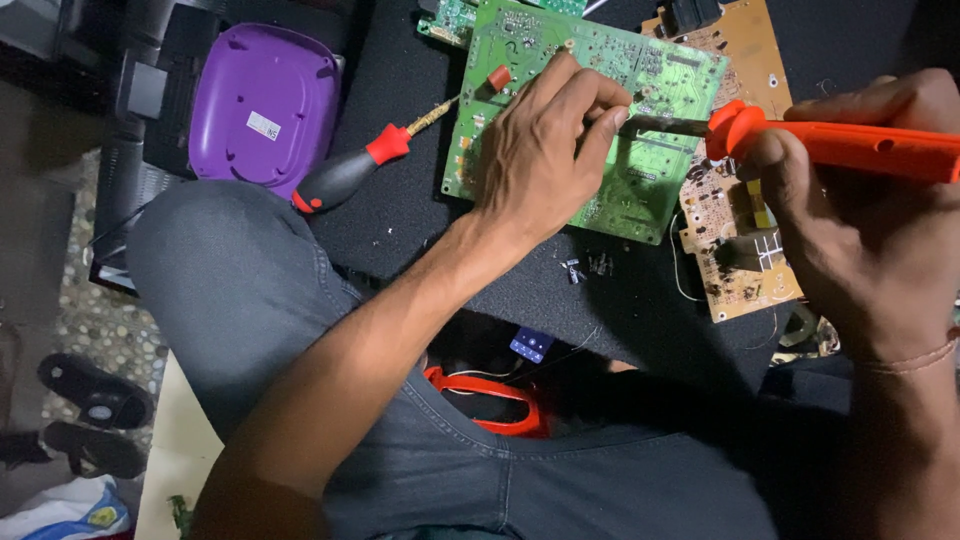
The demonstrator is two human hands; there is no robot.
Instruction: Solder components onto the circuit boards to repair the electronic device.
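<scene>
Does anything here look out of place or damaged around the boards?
A few things look loose rather than damaged. Small dark parts lie scattered on the black cloth below the green circuit board. The red-and-black screwdriver lies askew beside it, tip at the board's edge. No visible break on the board.

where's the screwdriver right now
In the head view the screwdriver lies upper left on the black cloth, between the purple case and the green board, its tip toward the board.
</scene>
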